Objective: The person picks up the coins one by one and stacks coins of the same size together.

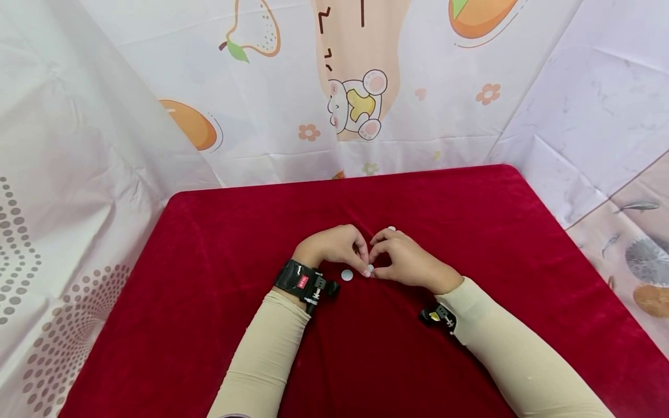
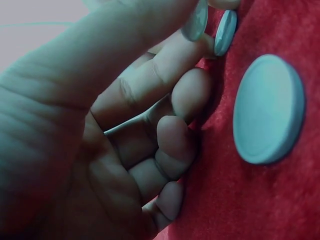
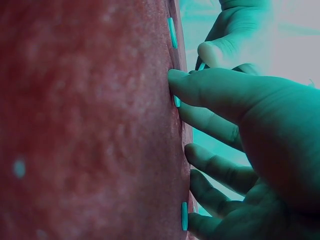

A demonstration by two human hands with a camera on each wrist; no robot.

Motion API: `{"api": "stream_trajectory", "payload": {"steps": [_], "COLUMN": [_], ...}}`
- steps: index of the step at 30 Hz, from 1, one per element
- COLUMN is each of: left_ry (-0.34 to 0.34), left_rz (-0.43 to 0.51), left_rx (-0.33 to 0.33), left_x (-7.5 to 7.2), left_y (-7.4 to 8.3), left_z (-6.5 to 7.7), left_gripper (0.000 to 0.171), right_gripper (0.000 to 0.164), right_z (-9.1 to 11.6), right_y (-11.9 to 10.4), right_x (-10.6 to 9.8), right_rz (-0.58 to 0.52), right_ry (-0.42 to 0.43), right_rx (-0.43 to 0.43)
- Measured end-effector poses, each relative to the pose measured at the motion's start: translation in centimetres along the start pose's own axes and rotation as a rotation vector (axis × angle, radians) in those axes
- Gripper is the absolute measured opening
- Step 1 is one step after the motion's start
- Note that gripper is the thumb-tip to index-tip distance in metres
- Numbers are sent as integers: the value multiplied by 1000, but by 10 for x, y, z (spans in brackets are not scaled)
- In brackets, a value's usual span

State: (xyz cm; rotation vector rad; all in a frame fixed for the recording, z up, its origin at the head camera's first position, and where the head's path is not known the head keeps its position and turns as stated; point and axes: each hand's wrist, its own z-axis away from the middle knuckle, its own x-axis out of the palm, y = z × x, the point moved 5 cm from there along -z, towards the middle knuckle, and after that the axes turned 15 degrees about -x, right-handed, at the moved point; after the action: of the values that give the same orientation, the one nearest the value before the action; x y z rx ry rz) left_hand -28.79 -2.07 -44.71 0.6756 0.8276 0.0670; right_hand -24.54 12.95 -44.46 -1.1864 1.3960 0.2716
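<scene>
My left hand pinches a small pale round disc between thumb and index finger, its other fingers curled. Facing it, my right hand has thumb and index finger around another disc low at the red cloth; its remaining fingers are spread toward the cloth. The fingertips of both hands nearly meet, and a disc shows between them. Another pale disc with a raised rim lies flat beside my left hand. One more disc lies behind my right hand, partly hidden by it.
A red velvety cloth covers the table. Printed white curtains hang behind and at both sides. Each wrist wears a black strap-on camera, one seen at the left wrist.
</scene>
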Motion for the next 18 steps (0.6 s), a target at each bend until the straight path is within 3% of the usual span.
{"api": "stream_trajectory", "payload": {"steps": [18], "left_ry": [17], "left_rz": [7], "left_rx": [-23], "left_x": [0], "left_y": [-6], "left_z": [-4], "left_gripper": [18], "right_gripper": [13], "right_z": [0], "right_y": [1], "right_x": [1], "right_rz": [7], "right_ry": [-6], "right_rx": [14]}}
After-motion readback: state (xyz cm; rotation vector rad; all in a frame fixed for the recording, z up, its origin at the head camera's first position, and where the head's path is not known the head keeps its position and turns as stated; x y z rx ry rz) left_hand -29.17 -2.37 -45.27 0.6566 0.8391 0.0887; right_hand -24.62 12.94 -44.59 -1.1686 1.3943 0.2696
